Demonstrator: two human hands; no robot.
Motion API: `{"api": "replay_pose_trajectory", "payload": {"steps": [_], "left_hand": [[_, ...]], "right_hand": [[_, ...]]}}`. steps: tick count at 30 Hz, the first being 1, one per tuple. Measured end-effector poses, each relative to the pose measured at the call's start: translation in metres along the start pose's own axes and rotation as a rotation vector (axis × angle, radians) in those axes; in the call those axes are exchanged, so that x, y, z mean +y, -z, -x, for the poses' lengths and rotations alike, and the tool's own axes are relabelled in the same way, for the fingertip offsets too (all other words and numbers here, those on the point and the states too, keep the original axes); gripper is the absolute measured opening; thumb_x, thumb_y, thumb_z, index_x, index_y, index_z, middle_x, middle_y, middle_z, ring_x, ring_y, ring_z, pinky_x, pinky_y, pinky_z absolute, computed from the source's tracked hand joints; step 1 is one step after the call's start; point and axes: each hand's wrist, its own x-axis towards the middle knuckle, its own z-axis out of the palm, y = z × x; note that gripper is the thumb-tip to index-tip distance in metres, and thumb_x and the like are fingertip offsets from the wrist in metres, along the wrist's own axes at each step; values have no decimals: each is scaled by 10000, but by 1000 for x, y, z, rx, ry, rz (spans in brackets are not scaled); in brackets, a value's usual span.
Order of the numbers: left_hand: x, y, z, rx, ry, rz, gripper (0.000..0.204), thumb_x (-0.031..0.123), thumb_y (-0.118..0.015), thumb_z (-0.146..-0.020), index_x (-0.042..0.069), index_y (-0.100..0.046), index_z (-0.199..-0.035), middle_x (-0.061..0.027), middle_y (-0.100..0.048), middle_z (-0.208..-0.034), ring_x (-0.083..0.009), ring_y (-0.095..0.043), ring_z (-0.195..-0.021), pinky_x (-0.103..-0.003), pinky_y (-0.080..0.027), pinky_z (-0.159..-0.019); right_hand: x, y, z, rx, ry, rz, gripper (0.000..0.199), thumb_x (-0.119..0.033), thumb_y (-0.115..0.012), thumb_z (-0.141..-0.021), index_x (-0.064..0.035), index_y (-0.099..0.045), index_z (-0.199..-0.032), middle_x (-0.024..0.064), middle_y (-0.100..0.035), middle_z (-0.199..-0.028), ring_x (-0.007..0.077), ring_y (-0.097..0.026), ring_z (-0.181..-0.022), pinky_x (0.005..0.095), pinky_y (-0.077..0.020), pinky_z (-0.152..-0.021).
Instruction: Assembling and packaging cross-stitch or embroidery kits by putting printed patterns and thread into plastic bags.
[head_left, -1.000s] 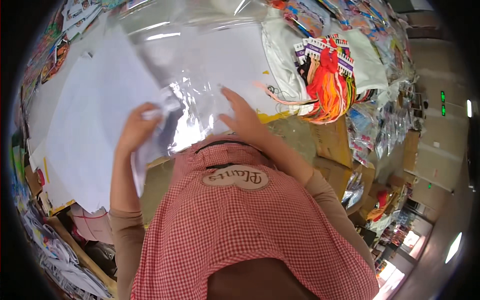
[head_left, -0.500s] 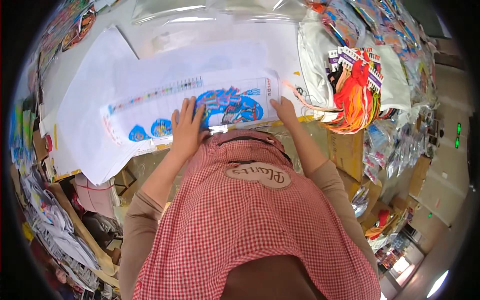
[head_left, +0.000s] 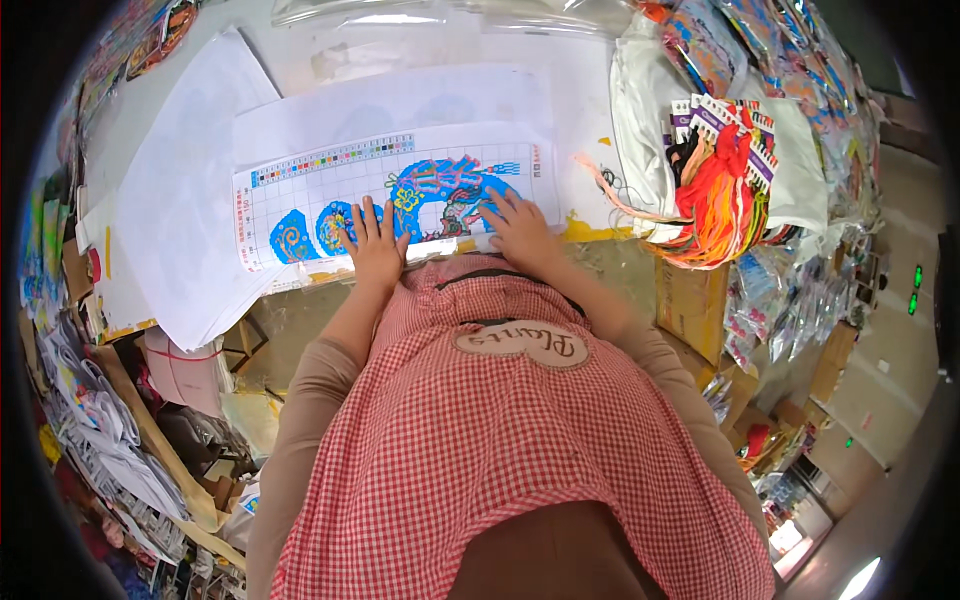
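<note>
Chart point(head_left: 365, 180): white, gridded, blue motifs point(head_left: 290, 237) (coloured squares point(head_left: 335, 158) along top); left hand point(head_left: 377, 250), right hand point(head_left: 528, 236) spread on it.

The chart point(head_left: 330, 180) is thin, smooth paper, and it is dull. The big white sheets point(head_left: 190, 200) are plain paper too. The surface point(head_left: 582, 95) is smooth. Clear plastic point(head_left: 440, 14) lies at its far side, very shiny. The thread bunch point(head_left: 717, 205) is soft and stringy, and its cards point(head_left: 712, 114) are stiff paper. The white cloth point(head_left: 638, 110) looks soft, maybe a bit silky. The apron point(head_left: 520, 430) is dull woven cloth. The box point(head_left: 690, 308) is dull cardboard.
</note>
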Motion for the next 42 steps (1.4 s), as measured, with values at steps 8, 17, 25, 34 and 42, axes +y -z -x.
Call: {"api": "replay_pose_trajectory", "payload": {"steps": [8, 17, 25, 34, 42], "left_hand": [[9, -1, -3, 28, 58, -29, 793, 523, -566, -819, 188, -250, -1465, -210, -141, -1516, -395, -147, -1392, -661, -122, -1028], [10, -2, -4, -70, 32, -114, 1006, 601, -657, -692, 118, -227, -1463, -262, -152, -1495, -442, -180, -1367, -684, -132, -1003], [35, -3, -36, -9, 132, -23, 956, 550, -638, -753, 142, -166, -1477, -246, -91, -1510, -456, -120, -1373, -670, -160, -1009], [46, 14, -48, -98, 309, 132, 858, 510, -580, -823, 136, -161, -1472, -268, -99, -1499, -479, -124, -1363, -655, -166, -1021], [133, 92, -122, 81, -227, 591, 708, 316, -613, -847, 45, -289, -1415, -267, -247, -1456, -414, -246, -1349, -527, -223, -1072]], "right_hand": [[47, 15, -28, -85, -212, -32, 532, -363, -600, -817, -161, -491, -1297, 140, -347, -1439, 373, -365, -1286, 510, -346, -1001], [218, 83, -15, 385, -559, -59, 506, -273, -608, -825, -81, -487, -1277, 220, -602, -1098, 391, -562, -1030, 451, -455, -879], [400, 196, 111, 273, -841, 373, 691, -345, -766, -676, -77, -492, -1251, 131, -574, -1175, 335, -518, -1102, 480, -434, -914], [280, 271, 125, 256, -618, 446, 286, -134, -738, -658, -101, -650, -928, 110, -587, -1098, 325, -541, -1036, 432, -456, -824], [81, 320, 111, 168, -259, -272, 236, -1, -652, -657, -87, -664, -877, 64, -650, -825, 261, -627, -725, 341, -508, -640]]}}
